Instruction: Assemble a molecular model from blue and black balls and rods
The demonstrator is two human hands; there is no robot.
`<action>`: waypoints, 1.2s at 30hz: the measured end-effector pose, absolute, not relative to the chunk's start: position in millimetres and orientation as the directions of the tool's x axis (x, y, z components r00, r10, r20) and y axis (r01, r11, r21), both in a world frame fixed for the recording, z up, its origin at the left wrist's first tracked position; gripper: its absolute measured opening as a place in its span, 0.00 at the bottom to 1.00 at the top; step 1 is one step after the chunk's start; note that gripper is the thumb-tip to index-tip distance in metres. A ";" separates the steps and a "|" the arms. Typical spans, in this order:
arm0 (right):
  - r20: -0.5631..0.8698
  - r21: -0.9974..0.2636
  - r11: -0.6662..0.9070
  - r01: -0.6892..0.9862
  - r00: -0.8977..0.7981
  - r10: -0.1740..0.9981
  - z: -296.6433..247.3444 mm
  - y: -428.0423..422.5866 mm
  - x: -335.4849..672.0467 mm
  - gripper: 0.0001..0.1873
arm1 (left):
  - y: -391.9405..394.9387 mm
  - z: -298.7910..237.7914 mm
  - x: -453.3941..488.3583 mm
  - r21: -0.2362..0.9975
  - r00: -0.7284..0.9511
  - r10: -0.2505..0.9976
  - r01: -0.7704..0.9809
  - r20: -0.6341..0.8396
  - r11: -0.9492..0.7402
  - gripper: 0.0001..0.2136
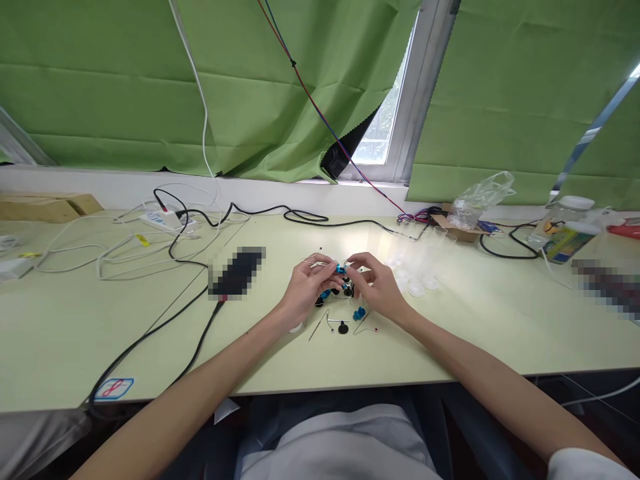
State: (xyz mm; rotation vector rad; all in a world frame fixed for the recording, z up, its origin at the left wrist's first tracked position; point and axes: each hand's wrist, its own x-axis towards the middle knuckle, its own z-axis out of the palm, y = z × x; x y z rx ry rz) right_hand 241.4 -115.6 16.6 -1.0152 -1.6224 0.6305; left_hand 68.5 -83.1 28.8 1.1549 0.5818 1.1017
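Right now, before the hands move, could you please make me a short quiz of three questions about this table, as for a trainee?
1. True or false: the left hand and the right hand both grip the small blue and black assembly.
2. Where do the clear plastic cups stand on the pale green table?
A) to the person's right of the hands
B) to the person's left of the hands
C) at the near table edge
3. Fill in: the loose small plastic part lying near the black round knob is ___ in colour.
Key: 1 true; 2 A; 3 blue.
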 end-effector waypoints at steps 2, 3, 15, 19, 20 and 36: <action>0.510 -0.800 0.511 0.315 -0.091 0.855 16.7 -115.6 241.5 0.14 | -83.3 28.9 68.5 0.925 0.393 0.906 -0.379 0.156 0.006 0.14; 0.514 -0.792 0.519 0.322 -0.105 0.851 16.7 -115.5 241.6 0.14 | -83.5 28.9 68.5 0.926 0.392 0.907 -0.378 0.152 0.008 0.14; 0.496 -0.794 0.494 0.354 -0.094 0.863 14.6 -111.2 241.0 0.17 | -83.4 28.3 68.8 0.930 0.393 0.907 -0.367 0.148 0.008 0.15; 0.477 -0.783 0.468 0.409 -0.088 0.875 17.0 -112.3 241.1 0.23 | -83.3 28.0 69.1 0.930 0.396 0.907 -0.367 0.147 0.010 0.16; 0.475 -0.789 0.468 0.397 -0.088 0.876 17.3 -112.8 241.2 0.22 | -83.3 28.2 68.9 0.930 0.393 0.908 -0.367 0.147 0.009 0.15; 0.461 -0.804 0.468 0.367 -0.112 0.880 15.7 -112.8 240.3 0.17 | -83.6 27.7 68.5 0.930 0.398 0.905 -0.368 0.152 0.006 0.14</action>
